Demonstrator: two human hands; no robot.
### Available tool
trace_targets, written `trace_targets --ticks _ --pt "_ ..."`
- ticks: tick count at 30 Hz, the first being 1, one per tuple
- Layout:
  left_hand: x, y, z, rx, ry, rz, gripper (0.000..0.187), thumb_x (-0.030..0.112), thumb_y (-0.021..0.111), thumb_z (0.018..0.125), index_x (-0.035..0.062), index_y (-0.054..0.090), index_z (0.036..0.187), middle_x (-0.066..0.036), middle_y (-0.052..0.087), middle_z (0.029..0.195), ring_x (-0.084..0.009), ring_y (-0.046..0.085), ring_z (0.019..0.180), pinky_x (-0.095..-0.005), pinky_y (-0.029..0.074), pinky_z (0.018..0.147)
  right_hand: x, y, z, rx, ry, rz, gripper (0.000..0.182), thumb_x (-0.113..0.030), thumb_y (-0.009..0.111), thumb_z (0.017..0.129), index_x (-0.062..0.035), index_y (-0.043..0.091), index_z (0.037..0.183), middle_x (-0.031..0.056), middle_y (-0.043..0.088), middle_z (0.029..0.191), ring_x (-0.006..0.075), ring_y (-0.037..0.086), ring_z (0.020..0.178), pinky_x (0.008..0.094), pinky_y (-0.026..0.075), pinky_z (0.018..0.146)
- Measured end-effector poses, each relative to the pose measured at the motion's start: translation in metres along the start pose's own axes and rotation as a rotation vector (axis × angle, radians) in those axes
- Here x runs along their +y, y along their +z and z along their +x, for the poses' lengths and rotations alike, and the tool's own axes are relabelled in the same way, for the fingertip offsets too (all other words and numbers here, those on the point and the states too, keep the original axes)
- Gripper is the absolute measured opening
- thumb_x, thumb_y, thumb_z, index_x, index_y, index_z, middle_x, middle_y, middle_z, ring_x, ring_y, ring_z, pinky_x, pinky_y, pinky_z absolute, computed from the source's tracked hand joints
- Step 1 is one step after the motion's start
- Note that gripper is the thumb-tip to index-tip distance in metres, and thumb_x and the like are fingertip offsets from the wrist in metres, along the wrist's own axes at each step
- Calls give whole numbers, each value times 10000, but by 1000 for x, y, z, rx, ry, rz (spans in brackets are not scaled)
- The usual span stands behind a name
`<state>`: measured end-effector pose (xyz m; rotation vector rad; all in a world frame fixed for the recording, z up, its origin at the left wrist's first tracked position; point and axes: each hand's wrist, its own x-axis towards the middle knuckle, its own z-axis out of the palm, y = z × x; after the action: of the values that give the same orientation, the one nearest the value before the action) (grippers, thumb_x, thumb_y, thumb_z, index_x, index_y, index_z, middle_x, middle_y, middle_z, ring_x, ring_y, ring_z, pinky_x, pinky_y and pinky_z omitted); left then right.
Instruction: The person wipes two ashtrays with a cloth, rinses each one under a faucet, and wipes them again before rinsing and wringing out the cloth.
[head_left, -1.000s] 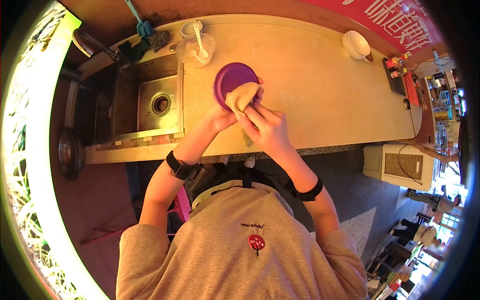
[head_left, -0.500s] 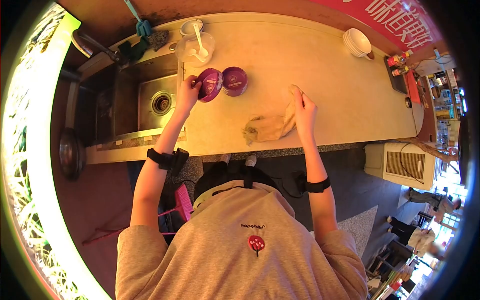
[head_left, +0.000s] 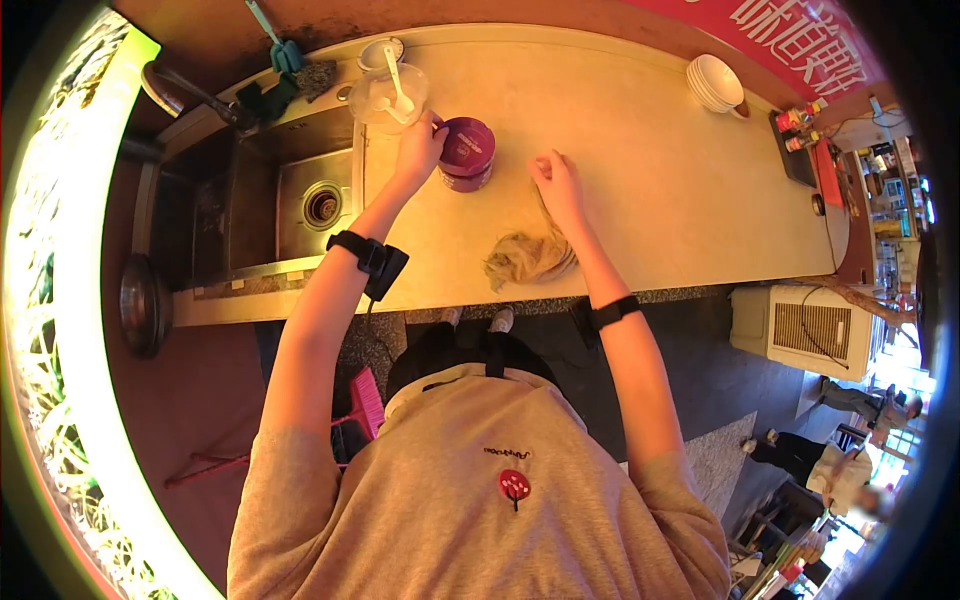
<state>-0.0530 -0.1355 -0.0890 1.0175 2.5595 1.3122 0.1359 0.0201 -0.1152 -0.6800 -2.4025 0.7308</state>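
My left hand (head_left: 422,150) pinches the left edge of a purple round dish (head_left: 468,146) with pale lettering inside. It rests over a second purple round dish (head_left: 465,182), whose lower side shows beneath it. To the right, my right hand (head_left: 558,188) is closed on the upper end of a tan cloth (head_left: 528,258). The rest of the cloth hangs down and lies crumpled on the counter (head_left: 640,200). Just behind my left hand stands a clear plastic bowl (head_left: 372,108) with a white spoon (head_left: 398,85) in it.
A metal sink (head_left: 300,230) with a faucet (head_left: 190,95) is set into the counter at left. Behind the clear bowl is a small white bowl (head_left: 381,53). Stacked white bowls (head_left: 714,84) stand at the back right, near a dark tray with bottles (head_left: 795,125).
My left hand has moved right and away from me, bringing its purple dish over the other one. My right hand has shifted left with the cloth end, and the cloth has bunched up.
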Motion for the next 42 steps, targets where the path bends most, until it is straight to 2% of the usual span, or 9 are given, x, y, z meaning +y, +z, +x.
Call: trace_targets --ticks 2,5,8,14,20,26,32,38,42 --pt "8 2 4 -29 10 -25 174 124 598 777 5 553 896 -183 608 697 -319 603 670 -377 471 613 -34 -4 22 -299 404 446 301 -251 614 788 3 540 932 110 600 661 185 586 607 311 468 560" --pt "11 7 11 -98 15 -18 165 145 608 773 22 574 878 -176 611 681 -316 605 651 -378 471 598 -52 10 39 -381 462 566 271 -201 617 771 4 536 930 102 610 603 146 595 546 274 468 520" --pt "-1 17 18 -93 52 20 159 167 613 773 47 598 875 -169 609 655 -313 606 628 -382 470 583 -42 30 46 -379 391 440 270 -156 622 751 19 527 933 103 612 612 158 608 561 275 472 512" --pt "-19 23 22 -161 152 45 186 141 610 775 55 595 940 -159 600 782 -256 597 729 -344 478 663 -50 36 44 -378 342 238 321 -112 620 731 33 488 985 122 604 611 217 614 557 314 486 518" --pt "-32 28 20 -128 121 80 223 123 629 755 48 585 960 -135 554 853 -259 587 773 -338 481 676 -65 36 41 -344 360 207 341 -112 629 731 41 475 995 171 607 674 249 620 572 336 493 524" --pt "-30 17 8 -26 5 -5 240 164 647 737 19 571 914 -164 573 788 -287 588 722 -366 471 649 -40 47 41 -330 324 128 345 -207 628 757 13 521 1000 175 606 691 280 614 621 362 483 567" --pt "-8 -1 -23 -137 -91 42 260 166 637 743 -19 521 885 -178 594 697 -302 596 666 -387 473 619 -34 46 48 -389 245 161 345 -227 620 762 -18 528 1020 174 596 683 301 603 656 388 476 596" --pt "-12 1 -12 -125 41 139 213 88 609 726 32 531 916 -172 594 766 -325 592 722 -398 474 640 -40 48 41 -395 223 116 346 -206 601 774 -30 502 1056 176 597 708 293 602 655 388 479 605" --pt "-15 2 0 -143 140 202 192 129 610 744 67 554 917 -131 588 794 -318 590 730 -390 475 646 -44 43 39 -384 272 110 306 -222 598 781 -32 532 1011 178 601 715 292 603 657 379 480 603"
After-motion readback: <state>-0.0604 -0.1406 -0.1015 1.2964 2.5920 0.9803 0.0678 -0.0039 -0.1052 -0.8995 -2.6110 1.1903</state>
